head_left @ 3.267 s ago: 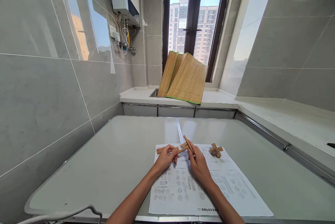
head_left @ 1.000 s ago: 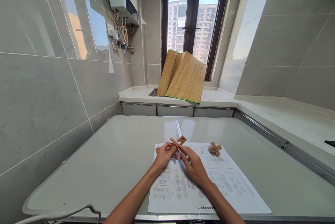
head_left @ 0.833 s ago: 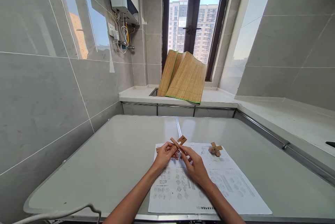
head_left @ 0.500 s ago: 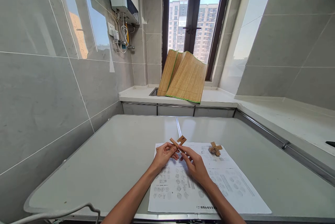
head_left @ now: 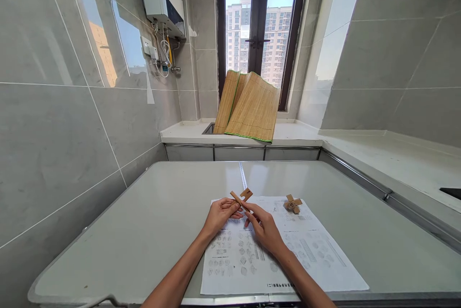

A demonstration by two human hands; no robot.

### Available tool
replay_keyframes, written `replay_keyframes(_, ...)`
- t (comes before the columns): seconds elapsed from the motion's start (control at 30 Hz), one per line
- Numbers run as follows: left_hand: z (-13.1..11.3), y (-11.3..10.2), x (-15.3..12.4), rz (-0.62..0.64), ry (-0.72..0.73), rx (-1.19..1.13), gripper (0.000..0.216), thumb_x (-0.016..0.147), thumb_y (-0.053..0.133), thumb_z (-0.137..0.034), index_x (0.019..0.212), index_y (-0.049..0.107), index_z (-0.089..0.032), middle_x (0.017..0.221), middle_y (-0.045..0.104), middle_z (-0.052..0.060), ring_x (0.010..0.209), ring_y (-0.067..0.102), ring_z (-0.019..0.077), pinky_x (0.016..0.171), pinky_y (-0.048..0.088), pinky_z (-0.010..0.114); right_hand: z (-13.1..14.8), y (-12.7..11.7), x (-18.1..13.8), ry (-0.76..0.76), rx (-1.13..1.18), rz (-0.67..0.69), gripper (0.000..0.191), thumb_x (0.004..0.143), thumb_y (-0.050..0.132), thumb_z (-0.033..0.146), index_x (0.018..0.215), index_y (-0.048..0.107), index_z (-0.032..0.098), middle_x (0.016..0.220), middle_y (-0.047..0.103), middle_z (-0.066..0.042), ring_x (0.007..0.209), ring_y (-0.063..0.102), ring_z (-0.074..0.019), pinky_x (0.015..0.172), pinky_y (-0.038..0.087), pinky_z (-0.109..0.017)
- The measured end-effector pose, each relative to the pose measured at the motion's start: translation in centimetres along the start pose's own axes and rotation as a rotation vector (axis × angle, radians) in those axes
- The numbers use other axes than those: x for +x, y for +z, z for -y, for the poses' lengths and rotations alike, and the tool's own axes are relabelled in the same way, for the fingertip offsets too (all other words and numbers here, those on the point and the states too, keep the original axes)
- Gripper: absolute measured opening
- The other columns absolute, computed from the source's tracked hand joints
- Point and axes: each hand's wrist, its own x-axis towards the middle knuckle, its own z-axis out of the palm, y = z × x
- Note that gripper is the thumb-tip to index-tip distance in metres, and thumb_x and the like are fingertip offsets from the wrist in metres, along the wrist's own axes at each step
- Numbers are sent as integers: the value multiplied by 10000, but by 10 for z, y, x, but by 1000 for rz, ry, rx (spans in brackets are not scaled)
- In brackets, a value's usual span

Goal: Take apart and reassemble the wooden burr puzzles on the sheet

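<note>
Holding a flat notched strip (head_left: 247, 194) pinched in the left hand (head_left: 219, 213), a slim strip (head_left: 235, 196) pinched in the right hand (head_left: 264, 228); strips crossed above a printed sheet (head_left: 248, 264). Fitting step, I'd judge; next move seems to call for lining up the notch, grip steady. Count: two strips, one sheet, one wooden cross (head_left: 293, 204) on its far right corner.
</note>
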Motion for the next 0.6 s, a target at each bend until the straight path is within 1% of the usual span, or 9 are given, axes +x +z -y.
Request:
replay_keyframes(0.13, 0, 0, 1, -11, 0, 0, 478, 740, 830, -519, 947, 720, -102, 861, 782, 129, 738, 764, 238, 748, 623, 366, 2, 0, 0, 7, 10, -5, 385, 1026, 418, 360, 1352, 606, 276, 1241, 687, -83, 603, 684, -144, 649, 583, -312)
replay_keyframes(0.27, -4, 1, 1, -13, -9, 11, 483, 733, 833, -523, 941, 728, -99, 862, 781, 133, 747, 763, 242, 750, 621, 367, 3, 1, 0, 16, 22, 1, 386, 1026, 416, 369, 1354, 601, 282, 1231, 689, -83, 563, 687, -136, 639, 587, -311)
replay_keyframes(0.43, -9, 4, -1, -2, -5, 31, 484, 752, 814, -534, 960, 737, -103, 869, 783, 129, 763, 759, 240, 759, 614, 357, 2, 3, -1, 43, 70, 20, 394, 1032, 400, 397, 1359, 589, 286, 1233, 679, -81, 534, 678, -133, 672, 596, -337)
replay_keyframes(0.6, -6, 4, 1, 3, -23, 5, 484, 757, 812, -528, 980, 734, -106, 904, 786, 134, 776, 762, 236, 783, 610, 361, 2, 3, 0, 35, 70, 3, 374, 1029, 417, 396, 1323, 614, 275, 1215, 682, -81, 559, 688, -135, 692, 599, -337)
